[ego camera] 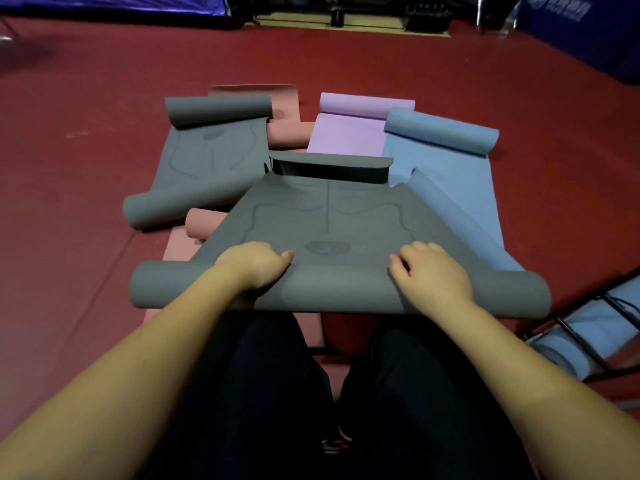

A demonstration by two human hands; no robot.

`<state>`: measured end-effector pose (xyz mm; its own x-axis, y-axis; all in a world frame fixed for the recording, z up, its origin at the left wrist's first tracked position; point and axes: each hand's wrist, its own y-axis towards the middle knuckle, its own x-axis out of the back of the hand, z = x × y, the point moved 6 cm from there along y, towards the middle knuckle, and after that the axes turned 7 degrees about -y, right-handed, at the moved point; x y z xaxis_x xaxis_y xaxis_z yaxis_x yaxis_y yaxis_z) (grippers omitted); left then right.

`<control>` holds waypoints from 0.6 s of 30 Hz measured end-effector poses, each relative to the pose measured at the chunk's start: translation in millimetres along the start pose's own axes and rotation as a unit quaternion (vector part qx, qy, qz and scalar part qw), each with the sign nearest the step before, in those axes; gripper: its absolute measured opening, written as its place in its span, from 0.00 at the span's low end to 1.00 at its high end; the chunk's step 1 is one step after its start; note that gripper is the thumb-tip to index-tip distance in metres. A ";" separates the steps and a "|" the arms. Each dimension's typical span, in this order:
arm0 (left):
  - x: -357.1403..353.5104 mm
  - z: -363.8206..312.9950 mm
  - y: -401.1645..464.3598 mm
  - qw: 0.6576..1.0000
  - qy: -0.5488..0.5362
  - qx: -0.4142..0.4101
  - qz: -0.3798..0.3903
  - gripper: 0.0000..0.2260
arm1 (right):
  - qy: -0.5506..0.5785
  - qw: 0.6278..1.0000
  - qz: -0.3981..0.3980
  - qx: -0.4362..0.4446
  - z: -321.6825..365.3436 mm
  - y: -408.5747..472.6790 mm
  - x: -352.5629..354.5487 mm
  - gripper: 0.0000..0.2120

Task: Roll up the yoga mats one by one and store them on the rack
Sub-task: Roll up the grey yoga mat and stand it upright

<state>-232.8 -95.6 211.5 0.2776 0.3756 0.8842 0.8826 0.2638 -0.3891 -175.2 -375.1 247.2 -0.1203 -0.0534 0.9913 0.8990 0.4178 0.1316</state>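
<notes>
Dark red sports flooring fills the head view, with blue barrier panels at about one o'clock and a jumble of half-unrolled yoga mats spread ahead of the seated person's dark-trousered legs. Nearest, at six o'clock of the pile, lies the grey mat being worked on: its near end is already wound into a fat roll across the knees, while its far end curls up on itself toward twelve o'clock. The left hand rests on top of the roll with fingers bent over its crest and thumb pointing inward, gripping the curl; the right hand sits likewise on the roll, fingers loosely curved and pressing down on it, though whether they actually clasp the material is hard to tell from this angle. Hands set well apart like this probably keep the roll even across its width so it does not cone. Beyond, at eleven o'clock, a second grey mat lies with both ends curled; a pink mat shows beneath it, a lilac mat at twelve, and a blue mat at one o'clock, touching the working mat's right edge. At four o'clock a black metal rack already holds pale blue rolled mats, close enough for an easy transfer once rolling finishes.
</notes>
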 end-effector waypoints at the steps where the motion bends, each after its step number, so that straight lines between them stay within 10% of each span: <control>1: -0.1 -0.2 3.8 1.000 -0.005 0.007 0.027 0.29 | -0.009 1.000 -0.016 0.002 1.9 -5.9 -2.0 0.19; 12: 1.1 -12.3 21.4 0.992 -0.067 0.012 0.109 0.21 | -0.082 0.997 0.006 -0.007 9.4 3.4 -12.0 0.28; 18: 14.4 -6.5 22.0 0.990 -0.030 -0.044 -0.132 0.25 | -0.072 0.995 0.072 -0.008 8.2 27.2 -16.2 0.24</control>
<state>-206.9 -90.2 217.4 0.0127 0.3577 0.9337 0.9518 0.2819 -0.1209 -152.3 -355.4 234.7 -0.0476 0.1381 0.9893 0.9179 0.3967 -0.0112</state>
